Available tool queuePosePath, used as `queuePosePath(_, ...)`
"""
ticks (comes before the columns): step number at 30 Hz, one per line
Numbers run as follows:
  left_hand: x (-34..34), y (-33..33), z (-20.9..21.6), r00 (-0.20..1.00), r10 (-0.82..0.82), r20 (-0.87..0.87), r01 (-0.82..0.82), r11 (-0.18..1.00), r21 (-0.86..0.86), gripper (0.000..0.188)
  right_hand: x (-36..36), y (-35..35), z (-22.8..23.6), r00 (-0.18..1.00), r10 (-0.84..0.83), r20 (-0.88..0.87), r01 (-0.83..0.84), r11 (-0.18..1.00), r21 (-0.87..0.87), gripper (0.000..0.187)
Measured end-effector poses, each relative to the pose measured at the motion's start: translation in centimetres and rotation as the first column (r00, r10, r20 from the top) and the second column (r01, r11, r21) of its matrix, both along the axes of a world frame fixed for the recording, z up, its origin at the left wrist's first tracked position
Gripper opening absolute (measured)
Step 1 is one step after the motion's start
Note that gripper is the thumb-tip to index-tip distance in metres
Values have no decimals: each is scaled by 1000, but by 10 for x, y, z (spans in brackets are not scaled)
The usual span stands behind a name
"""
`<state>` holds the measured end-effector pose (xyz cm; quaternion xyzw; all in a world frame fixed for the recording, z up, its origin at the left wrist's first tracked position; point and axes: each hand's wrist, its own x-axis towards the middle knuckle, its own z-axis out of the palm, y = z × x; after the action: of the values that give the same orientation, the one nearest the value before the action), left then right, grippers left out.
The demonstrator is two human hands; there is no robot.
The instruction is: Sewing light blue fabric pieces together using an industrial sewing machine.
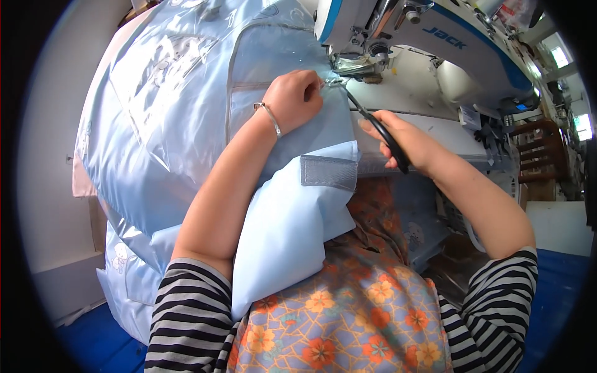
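Black-handled scissors (393, 144) are gripped in my right hand (407, 140), with their blades pointing up and left to the fabric edge by the needle area. My left hand (293, 99) is closed beside the blade tips; what its fingertips pinch is too small to make out. Under my left wrist spreads light blue fabric (180, 186) with clear plastic panels (267, 59) edged in grey. A folded flap of it, bearing a grey rectangular patch (328, 172), hangs toward my lap. The sewing machine's presser foot (367, 78) stands just right of my left fingertips.
The white and blue sewing machine (423, 37) rises at the far right over its white bed (404, 99). A brown wooden chair (541, 152) stands further right. My floral apron (342, 317) lies below the flap. A white wall (59, 161) borders the left side.
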<state>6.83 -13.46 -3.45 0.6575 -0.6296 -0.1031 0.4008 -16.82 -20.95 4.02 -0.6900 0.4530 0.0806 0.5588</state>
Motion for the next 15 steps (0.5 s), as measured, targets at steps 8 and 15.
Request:
queuePosePath(8, 1, 1, -5, 998, -64, 3, 64, 994, -87, 7, 12, 30, -13, 948, -234, 214, 204, 967, 151, 44)
queuePosePath(15, 2, 2, -8, 995, -93, -23, 90, 989, -118, 6, 21, 36, -13, 941, -250, 227, 218, 963, 156, 61)
